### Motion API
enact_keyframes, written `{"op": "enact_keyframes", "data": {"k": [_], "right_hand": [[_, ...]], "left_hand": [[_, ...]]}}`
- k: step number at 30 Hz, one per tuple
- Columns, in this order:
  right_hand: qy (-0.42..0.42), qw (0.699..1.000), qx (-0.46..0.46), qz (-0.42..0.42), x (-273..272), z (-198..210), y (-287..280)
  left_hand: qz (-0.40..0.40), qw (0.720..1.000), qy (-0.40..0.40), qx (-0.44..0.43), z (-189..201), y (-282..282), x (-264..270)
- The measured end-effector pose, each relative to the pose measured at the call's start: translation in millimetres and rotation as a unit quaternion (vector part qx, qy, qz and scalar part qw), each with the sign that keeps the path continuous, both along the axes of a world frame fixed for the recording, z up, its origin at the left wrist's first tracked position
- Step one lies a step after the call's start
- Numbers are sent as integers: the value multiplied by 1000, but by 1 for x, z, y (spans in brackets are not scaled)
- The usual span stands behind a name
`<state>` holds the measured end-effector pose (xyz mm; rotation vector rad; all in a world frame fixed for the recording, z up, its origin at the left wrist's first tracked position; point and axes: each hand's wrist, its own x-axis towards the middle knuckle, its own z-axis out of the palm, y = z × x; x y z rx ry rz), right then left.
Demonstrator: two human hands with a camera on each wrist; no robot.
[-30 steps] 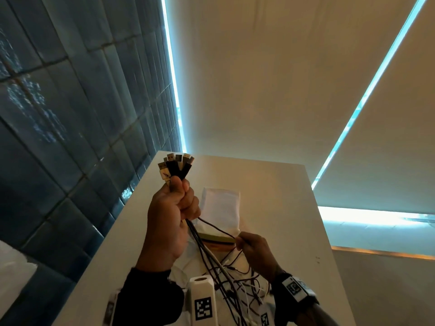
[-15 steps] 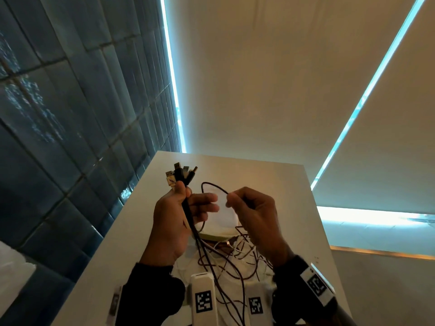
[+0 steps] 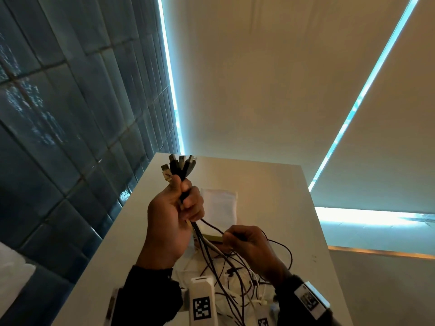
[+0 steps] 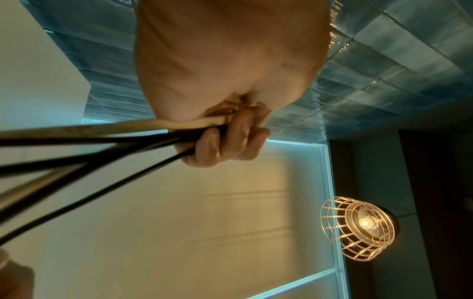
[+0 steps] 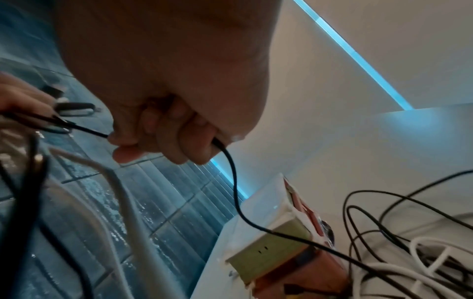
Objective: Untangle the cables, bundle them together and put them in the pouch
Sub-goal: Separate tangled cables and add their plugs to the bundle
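My left hand is raised above the table and grips a bunch of black and white cables just below their USB plugs, which fan out above the fist. In the left wrist view the curled fingers close round the cable bunch. My right hand is lower and to the right, holding one thin black cable that runs through its curled fingers. Loose tangled cables lie on the table below. The white pouch lies flat behind my hands.
The white table runs away from me, with a dark tiled wall along its left edge. A small green and orange box sits under the pouch's near end. A wire-cage lamp hangs above.
My right hand has dropped from beside the left hand back down to the table's right side, drawing a thin black cable with it. The left hand has closed tighter on the bunch.
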<state>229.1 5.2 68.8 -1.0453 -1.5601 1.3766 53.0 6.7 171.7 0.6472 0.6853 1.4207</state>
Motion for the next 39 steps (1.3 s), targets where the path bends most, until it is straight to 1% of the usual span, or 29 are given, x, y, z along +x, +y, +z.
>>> {"op": "enact_keyframes", "data": {"k": [6, 10, 12, 15, 16, 18, 20, 22, 24, 25, 27, 29, 31, 33, 36, 38, 39], "right_hand": [[-15, 999, -20, -28, -4, -10, 12], [-74, 994, -46, -68, -8, -29, 21], [-105, 990, -52, -84, -9, -35, 25], [-127, 983, -78, -107, -6, -48, 29], [-149, 979, -78, -117, -5, -54, 31], [-220, 965, -61, -128, 0, -75, 37], [-273, 950, -65, -138, 7, -93, 41], [-294, 940, -77, -153, 11, -102, 42], [-294, 935, -79, -181, 11, -94, 44], [-272, 938, -73, -204, 10, -85, 46], [-185, 951, -46, -243, 4, -58, 51], [-94, 965, 1, -246, -6, -21, 49], [0, 975, 46, -217, -17, 15, 40], [69, 978, 85, -179, -25, 43, 29], [112, 979, 133, -107, -32, 67, 10], [135, 979, 135, -70, -34, 72, 0], [150, 979, 131, -54, -34, 70, -3]], "left_hand": [[-8, 999, 46, 6, 0, -1, 2], [-2, 998, 63, -6, -3, -3, 0], [5, 998, 61, -12, -4, -3, -2], [10, 999, 51, -15, -4, -3, -7], [12, 999, 50, -15, -4, -4, -8], [15, 999, 50, -15, -4, -4, -10], [20, 999, 48, -13, -5, -3, -13], [29, 998, 46, -18, -9, -2, -16], [39, 998, 46, -30, -12, 1, -20], [43, 997, 50, -36, -13, 3, -21], [51, 995, 64, -51, -15, 7, -23], [57, 993, 85, -67, -17, 9, -21], [64, 989, 103, -85, -20, 11, -15], [66, 985, 115, -107, -21, 11, -9], [53, 982, 141, -116, -19, 10, -4], [39, 980, 158, -113, -15, 7, -2], [30, 982, 150, -112, -13, 6, -1]]}}
